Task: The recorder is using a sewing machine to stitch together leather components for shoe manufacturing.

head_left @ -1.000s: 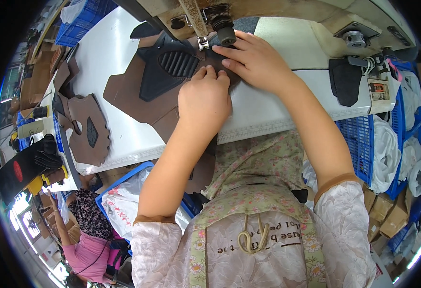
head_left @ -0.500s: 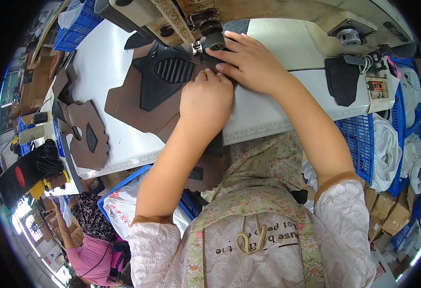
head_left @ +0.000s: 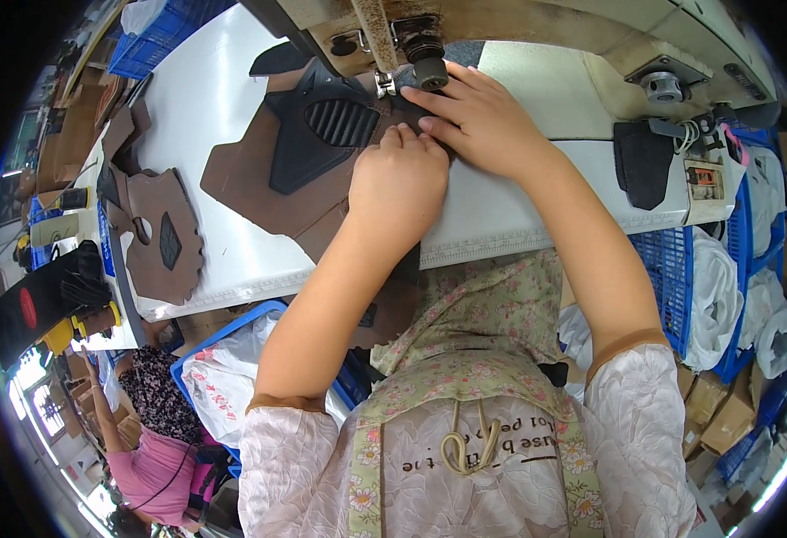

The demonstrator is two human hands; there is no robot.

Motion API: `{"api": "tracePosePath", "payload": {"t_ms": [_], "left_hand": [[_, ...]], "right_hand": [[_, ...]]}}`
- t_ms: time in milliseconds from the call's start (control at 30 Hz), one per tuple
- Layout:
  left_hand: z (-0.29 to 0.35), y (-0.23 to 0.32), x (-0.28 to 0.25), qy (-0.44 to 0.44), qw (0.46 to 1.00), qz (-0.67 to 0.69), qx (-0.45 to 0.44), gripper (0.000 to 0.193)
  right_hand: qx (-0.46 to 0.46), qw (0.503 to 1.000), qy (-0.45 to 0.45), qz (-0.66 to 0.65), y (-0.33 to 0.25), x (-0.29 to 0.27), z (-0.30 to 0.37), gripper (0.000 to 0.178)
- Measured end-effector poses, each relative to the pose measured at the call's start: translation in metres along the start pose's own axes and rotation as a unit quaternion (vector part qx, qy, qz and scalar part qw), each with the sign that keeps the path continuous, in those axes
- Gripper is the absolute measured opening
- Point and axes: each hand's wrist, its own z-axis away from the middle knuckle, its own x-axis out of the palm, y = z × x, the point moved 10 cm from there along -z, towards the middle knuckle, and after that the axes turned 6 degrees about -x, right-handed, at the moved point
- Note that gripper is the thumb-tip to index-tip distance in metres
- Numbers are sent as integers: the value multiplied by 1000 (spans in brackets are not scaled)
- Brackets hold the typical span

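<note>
A brown leather piece [head_left: 241, 193] with a black star-like overlay [head_left: 299, 161] and ribbed black patch [head_left: 343, 123] lies on the white sewing table. Its right part runs under the presser foot [head_left: 385, 84] of a sewing machine. My left hand [head_left: 400, 179] is closed on the leather just in front of the foot, knuckles up, with its fingertips partly hidden. Beside the foot, my right hand [head_left: 492, 121] lies flat with fingers spread, pressing on dark material. Part of the leather hangs over the front table edge beneath my left forearm.
Another brown piece with a scalloped edge [head_left: 156, 242] lies at the table's left. Black cut pieces [head_left: 640, 161] sit on the right. Blue crates [head_left: 662, 269] with white bags stand beside the table. A person in pink [head_left: 156, 471] is at lower left.
The view has shifted slightly, and the machine and leather appear a little further right. Both hands keep nearly the same grip and place beside the presser foot.
</note>
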Motion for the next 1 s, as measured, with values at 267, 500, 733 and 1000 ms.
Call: {"api": "tracePosePath", "payload": {"t_ms": [267,500,733,1000], "left_hand": [[-2,-5,-5,25,999,26,-4,23],[-6,-6,-3,22,999,33,-4,18],[-12,-11,3,-19,999,13,-37,9],[-17,-14,7,-34,999,-4,-39,11]], "right_hand": [[2,1000,-12,-3,0,0,-3,40],[0,1000,-10,-5,5,1,-5,39],[-13,1000,-8,-11,10,4,-12,38],[3,999,-32,-19,15,6,-17,35]]}}
